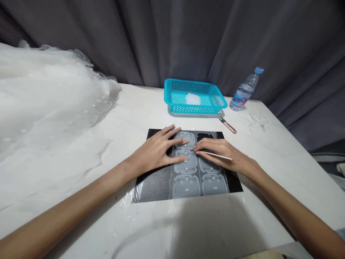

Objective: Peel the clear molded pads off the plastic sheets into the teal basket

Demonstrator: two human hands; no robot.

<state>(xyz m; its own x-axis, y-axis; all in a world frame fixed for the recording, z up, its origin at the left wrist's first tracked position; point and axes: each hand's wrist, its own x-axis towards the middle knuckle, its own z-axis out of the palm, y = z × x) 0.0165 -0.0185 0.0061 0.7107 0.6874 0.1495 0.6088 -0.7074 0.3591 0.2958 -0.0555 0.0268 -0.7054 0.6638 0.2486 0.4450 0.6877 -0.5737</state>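
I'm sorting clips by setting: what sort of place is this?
Probably a small handwork station: a patterned sheet lies on the table, with snips beyond it and a heap of filmy white material at the left.

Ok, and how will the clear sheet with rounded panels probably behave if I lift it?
The clear sheet would probably flop, since its left edge looks wrinkled on the dark mat. It is likely light, because it looks thin and see-through. Being glossy, it may slide without the left hand on it.
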